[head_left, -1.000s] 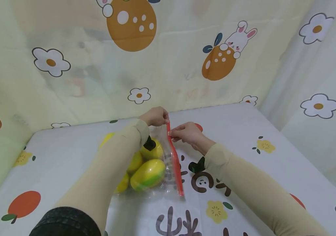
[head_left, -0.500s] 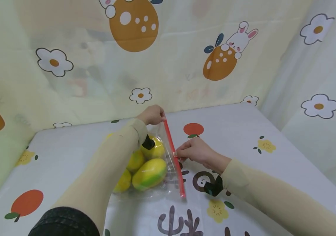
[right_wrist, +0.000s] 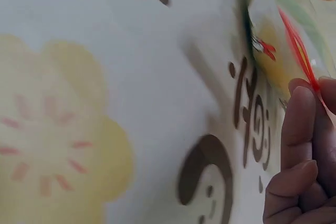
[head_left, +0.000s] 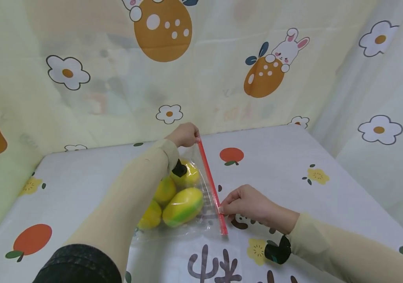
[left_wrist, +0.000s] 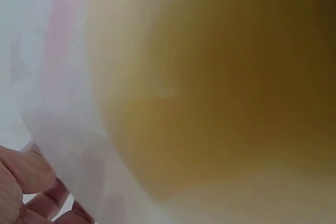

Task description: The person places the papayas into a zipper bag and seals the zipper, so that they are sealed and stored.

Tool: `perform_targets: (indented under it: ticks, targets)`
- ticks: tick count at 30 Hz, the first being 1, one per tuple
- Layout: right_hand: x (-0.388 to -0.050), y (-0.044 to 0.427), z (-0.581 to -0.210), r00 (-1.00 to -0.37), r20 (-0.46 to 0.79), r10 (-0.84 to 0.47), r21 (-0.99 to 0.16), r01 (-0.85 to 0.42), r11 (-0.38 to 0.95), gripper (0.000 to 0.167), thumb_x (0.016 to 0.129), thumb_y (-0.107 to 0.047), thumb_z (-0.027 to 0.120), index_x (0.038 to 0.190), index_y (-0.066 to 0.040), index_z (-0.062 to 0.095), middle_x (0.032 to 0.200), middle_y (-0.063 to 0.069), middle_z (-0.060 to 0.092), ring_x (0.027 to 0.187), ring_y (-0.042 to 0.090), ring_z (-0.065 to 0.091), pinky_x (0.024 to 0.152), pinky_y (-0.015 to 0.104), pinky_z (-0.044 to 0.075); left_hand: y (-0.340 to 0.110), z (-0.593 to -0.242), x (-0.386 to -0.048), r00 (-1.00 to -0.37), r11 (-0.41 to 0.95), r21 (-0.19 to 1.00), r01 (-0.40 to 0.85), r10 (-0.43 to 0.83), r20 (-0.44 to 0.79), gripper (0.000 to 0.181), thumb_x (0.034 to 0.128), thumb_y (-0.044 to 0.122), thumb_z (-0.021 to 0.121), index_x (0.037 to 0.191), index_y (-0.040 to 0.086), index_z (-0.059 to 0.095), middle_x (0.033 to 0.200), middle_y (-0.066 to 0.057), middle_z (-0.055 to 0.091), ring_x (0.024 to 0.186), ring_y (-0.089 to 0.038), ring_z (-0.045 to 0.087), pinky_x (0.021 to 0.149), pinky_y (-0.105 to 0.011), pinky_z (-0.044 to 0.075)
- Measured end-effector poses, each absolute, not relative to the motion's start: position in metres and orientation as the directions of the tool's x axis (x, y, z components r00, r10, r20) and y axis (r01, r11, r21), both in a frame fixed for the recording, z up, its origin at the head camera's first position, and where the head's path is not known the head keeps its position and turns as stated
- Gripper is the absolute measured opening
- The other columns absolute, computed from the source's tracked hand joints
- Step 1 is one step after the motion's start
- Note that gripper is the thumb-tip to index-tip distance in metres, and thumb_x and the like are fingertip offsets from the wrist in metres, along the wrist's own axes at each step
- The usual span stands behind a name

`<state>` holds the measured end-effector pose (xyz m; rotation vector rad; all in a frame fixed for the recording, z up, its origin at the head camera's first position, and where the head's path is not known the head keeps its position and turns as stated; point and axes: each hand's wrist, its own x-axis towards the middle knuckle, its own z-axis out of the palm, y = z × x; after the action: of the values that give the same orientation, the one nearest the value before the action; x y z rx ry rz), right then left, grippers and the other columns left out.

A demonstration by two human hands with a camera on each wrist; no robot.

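A clear slider zip bag [head_left: 210, 222] lies on the table with several yellow-green mangoes [head_left: 183, 206] inside. Along its right side runs a red zip strip [head_left: 207, 169], pulled fairly straight. My left hand [head_left: 184, 135] pinches the far end of that strip; its forearm hides part of the bag. Near the strip's close end, the thumb and fingers of my right hand [head_left: 245, 202] pinch the small pale slider [head_left: 220, 210]. A blurred mango [left_wrist: 210, 87] fills much of the left wrist view, while the right wrist view catches the red strip [right_wrist: 299, 45] at my fingertips.
A white printed tablecloth [head_left: 275, 157] with fruit, flower and cactus patterns covers the table. Behind it hangs a cream curtain [head_left: 208, 78] with bunny prints, and another drape [head_left: 381, 94] closes off the right side. Dark wrist cameras [head_left: 279, 250] sit under the sleeves.
My right hand has slid along the red strip toward me with the slider, from near my left hand almost to the close end. The left hand keeps its hold, and the strip has straightened.
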<state>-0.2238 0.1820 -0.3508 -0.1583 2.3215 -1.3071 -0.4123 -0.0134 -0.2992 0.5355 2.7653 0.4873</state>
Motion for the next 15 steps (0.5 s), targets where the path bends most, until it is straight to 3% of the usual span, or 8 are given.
perform_targets:
  ticks: [3,8,15]
  targets:
    - [-0.216,0.184,-0.353,-0.872,-0.351,-0.342,-0.839,0.13,0.528,0.015,0.087,-0.016,0.076,0.091,-0.002,0.079,0.074,0.008,0.075,0.068,0.012,0.063,0.06,0.026,0.04,-0.013,-0.297,-0.412,-0.89,0.877,0.362,0.318,0.407,-0.206,0.021,0.106,0.017,0.055,0.102,0.003,0.069,0.09,-0.003,0.058,0.086,-0.017,0.048,0.079,-0.027,0.042]
    - [-0.206,0.188,-0.357,-0.848,-0.354,-0.393,-0.851,0.118,0.512,0.014,0.086,-0.014,0.077,0.09,-0.001,0.079,0.077,0.01,0.077,0.067,0.012,0.062,0.062,0.026,0.044,-0.013,-0.294,-0.412,-0.894,0.881,0.344,0.325,0.405,-0.192,0.021,0.1057,0.017,0.055,0.104,0.004,0.071,0.093,-0.003,0.062,0.084,-0.016,0.048,0.076,-0.026,0.042]
    - [-0.209,0.188,-0.354,-0.818,-0.373,-0.438,-0.836,0.092,0.541,0.012,0.087,-0.014,0.077,0.089,-0.002,0.079,0.073,0.008,0.074,0.063,0.011,0.06,0.058,0.024,0.044,-0.009,-0.29,-0.405,-0.882,0.872,0.369,0.321,0.417,-0.218,0.018,0.1053,0.015,0.055,0.102,0.003,0.068,0.091,-0.003,0.057,0.084,-0.017,0.046,0.075,-0.027,0.04]
